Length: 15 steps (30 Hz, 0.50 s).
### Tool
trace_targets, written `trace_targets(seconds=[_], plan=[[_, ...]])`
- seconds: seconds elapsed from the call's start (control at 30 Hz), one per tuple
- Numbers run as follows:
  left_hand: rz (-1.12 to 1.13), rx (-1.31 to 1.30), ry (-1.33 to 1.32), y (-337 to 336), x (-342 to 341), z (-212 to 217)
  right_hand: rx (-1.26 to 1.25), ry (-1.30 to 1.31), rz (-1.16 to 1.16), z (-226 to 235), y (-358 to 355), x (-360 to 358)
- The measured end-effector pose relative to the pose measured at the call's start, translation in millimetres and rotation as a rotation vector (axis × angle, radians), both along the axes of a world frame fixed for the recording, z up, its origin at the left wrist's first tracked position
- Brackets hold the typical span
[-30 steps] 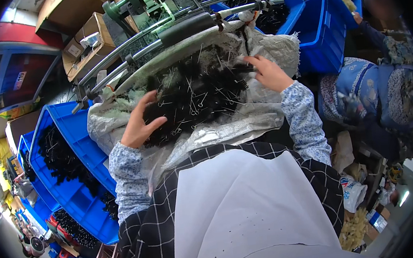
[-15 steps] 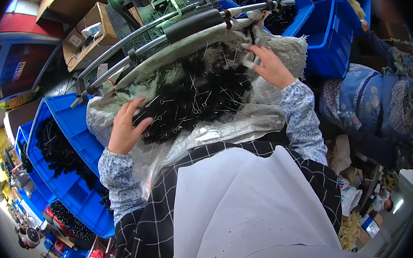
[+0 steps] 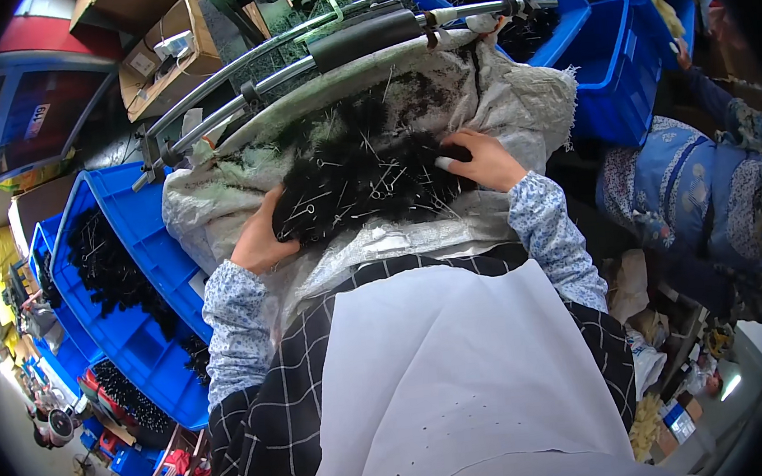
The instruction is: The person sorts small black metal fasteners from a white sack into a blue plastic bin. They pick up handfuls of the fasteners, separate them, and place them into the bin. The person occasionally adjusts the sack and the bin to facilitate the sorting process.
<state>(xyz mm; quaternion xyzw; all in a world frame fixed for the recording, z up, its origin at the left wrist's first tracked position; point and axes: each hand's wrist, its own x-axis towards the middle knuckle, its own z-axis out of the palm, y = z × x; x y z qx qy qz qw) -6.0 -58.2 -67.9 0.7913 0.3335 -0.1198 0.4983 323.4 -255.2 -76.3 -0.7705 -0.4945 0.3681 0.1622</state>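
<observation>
A heap of small black fuzzy pieces with thin metal wires (image 3: 366,176) lies on a grey-white woven sack (image 3: 514,99) spread before me. My left hand (image 3: 259,240) cups the heap's left edge, fingers dug into the black pieces. At the heap's right edge my right hand (image 3: 479,161) presses on it with fingers curled into the pieces. Both forearms wear a blue-and-white flowered sleeve. A white apron over a black checked garment (image 3: 448,386) fills the lower middle.
Curved metal rails (image 3: 293,55) arc behind the sack. Blue plastic bins (image 3: 132,287) with more black pieces stand at my left, others (image 3: 610,64) at the upper right. Cardboard boxes (image 3: 157,58) sit at the upper left. Another person in blue patterned clothes (image 3: 704,201) is at my right.
My right hand has come down from the heap's upper right to its right edge. My left hand has slid lower on the left side. Both now gather the pieces closer together.
</observation>
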Motion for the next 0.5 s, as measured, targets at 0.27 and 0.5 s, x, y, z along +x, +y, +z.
trace_targets(seconds=[0.27,0.5], plan=[[0.12,-0.162,-0.21,14.6,-5.9,6.8,0.216,0.069,-0.291,39.0,-25.9,20.6],[0.022,0.011,-0.225,4.3,32.1,-22.2,0.532,0.037,-0.088,46.5,38.2,-19.3]])
